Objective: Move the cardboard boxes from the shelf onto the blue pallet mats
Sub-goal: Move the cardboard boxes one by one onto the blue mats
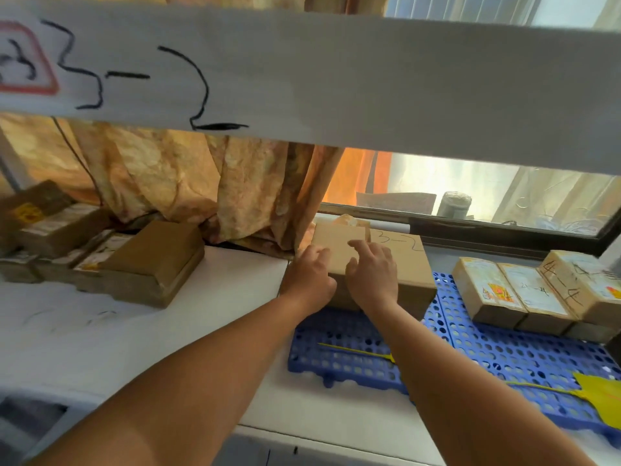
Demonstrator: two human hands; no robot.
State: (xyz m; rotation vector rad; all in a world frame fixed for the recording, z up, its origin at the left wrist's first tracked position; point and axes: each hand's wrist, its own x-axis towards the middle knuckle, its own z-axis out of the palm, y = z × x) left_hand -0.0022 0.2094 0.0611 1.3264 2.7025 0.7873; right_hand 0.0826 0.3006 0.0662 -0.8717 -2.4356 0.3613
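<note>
Left hand (311, 275) laid over the near left corner of the cardboard box (408, 267), fingers close together and lightly bent on its top. Right hand (371, 275) just beside it, fingers spread and resting on the same top, index reaching farthest. Box marked "3-2", seated on the far end of a blue pallet mat (336, 368), close under the window sill and against the hem of the orange curtain (201, 183). Thin yellow stick (356, 350) lying across that mat, nearer the camera. To the right, a second blue mat (510, 354) carrying a row of taped boxes (537, 294), one marked "4-4", with a yellow fly swatter (601, 396) at its near edge. To the left, on the white shelf board (218, 297), a cluster of brown boxes (151, 267). Overhead, a white shelf beam (369, 89) inked "3-2".
</note>
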